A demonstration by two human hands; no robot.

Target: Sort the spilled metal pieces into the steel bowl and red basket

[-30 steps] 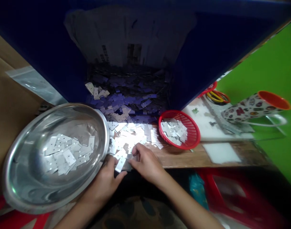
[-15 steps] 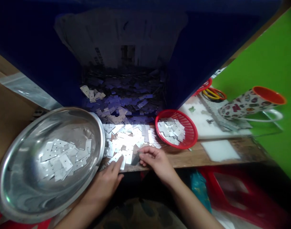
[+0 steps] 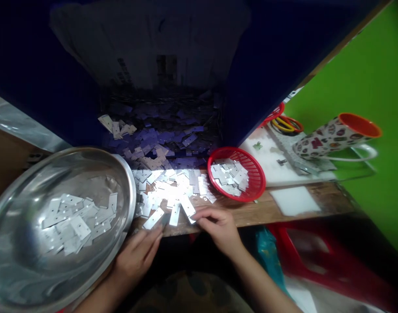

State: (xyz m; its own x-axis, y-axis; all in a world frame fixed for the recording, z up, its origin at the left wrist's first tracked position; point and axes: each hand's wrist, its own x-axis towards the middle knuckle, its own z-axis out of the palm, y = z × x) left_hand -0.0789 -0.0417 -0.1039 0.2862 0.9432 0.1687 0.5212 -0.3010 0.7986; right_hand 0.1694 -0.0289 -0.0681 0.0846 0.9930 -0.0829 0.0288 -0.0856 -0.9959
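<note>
At the bench (image 3: 267, 208) edge, both hands have slid a bit apart: left hand (image 3: 136, 254) fingers now rest open on a plate (image 3: 153, 218), while right hand (image 3: 218, 226) fingers pinch another plate (image 3: 188, 208).

A patterned mug (image 3: 332, 137) is lying tipped on the green surface (image 3: 381, 87), well right of the hands, beside coloured rings (image 3: 286, 124).

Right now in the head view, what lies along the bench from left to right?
Steel bowl of metal plates → loose metal plates on the wood → red basket → white pad → patterned mug.
</note>
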